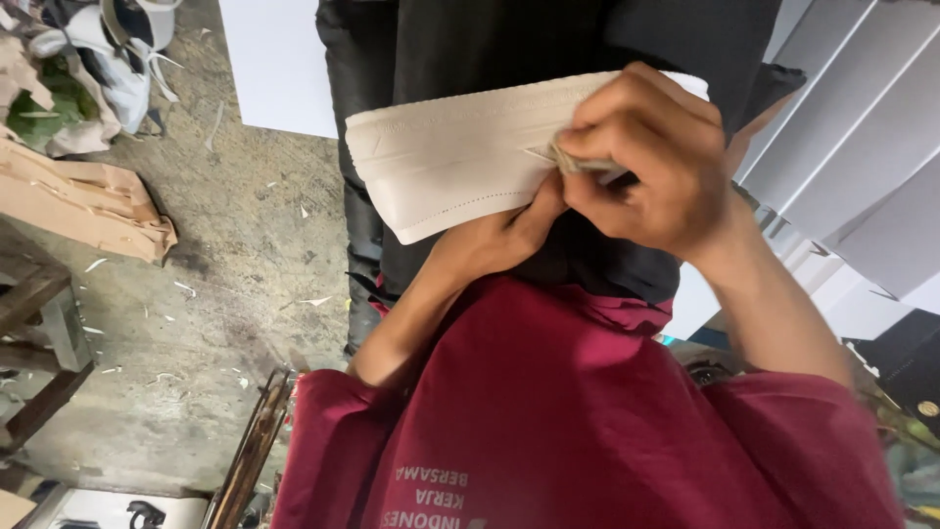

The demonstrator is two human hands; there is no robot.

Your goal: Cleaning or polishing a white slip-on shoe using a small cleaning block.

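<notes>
A white moulded strip with grooved lines along its edges lies across my lap, over black trousers. My left hand reaches in from below and grips the strip's lower edge, with its fingers mostly hidden behind the strip. My right hand is closed on a small folded piece of sandpaper and presses it against the strip's right part. My red shirt fills the bottom of the view.
The concrete floor is littered with shavings. Torn cardboard and a wooden stool frame are at the left. White slatted panels lean at the right, and a white board lies at the top.
</notes>
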